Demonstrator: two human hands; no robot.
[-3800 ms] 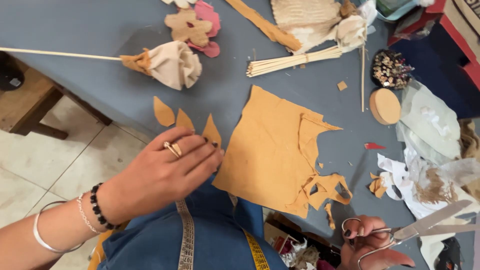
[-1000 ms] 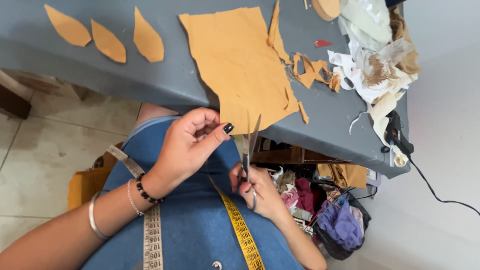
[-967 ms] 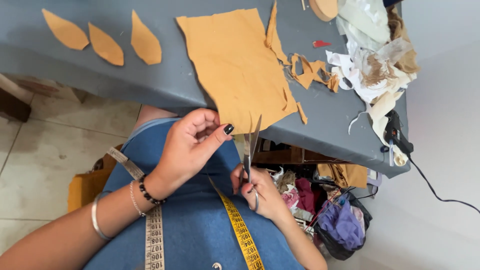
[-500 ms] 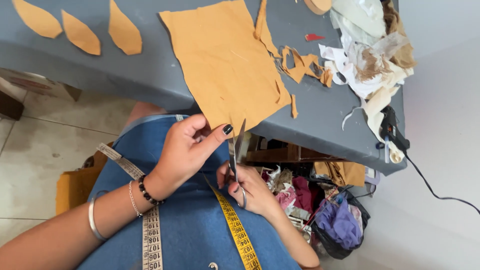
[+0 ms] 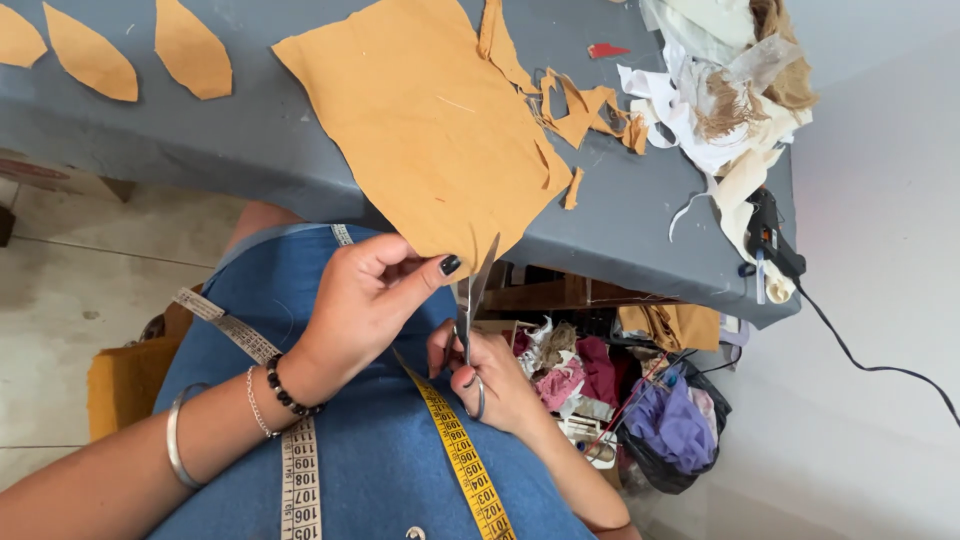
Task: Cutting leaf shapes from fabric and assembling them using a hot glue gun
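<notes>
Three leaf-shaped cutouts of tan fabric lie in a row on the grey table at the far left. Next along, the left hand, with a silver bangle and bead bracelets at the wrist, pinches the near edge of the large tan fabric sheet, thumb and fingers closed tight on it where it hangs over the table's front edge. A yellow measuring tape drapes over the blue denim lap. Just right of that hand, the right hand grips the scissors through their loops, blades pointing up and meeting the sheet's hanging corner. Further right lie tan offcuts, a heap of pale scraps and a black glue gun
</notes>
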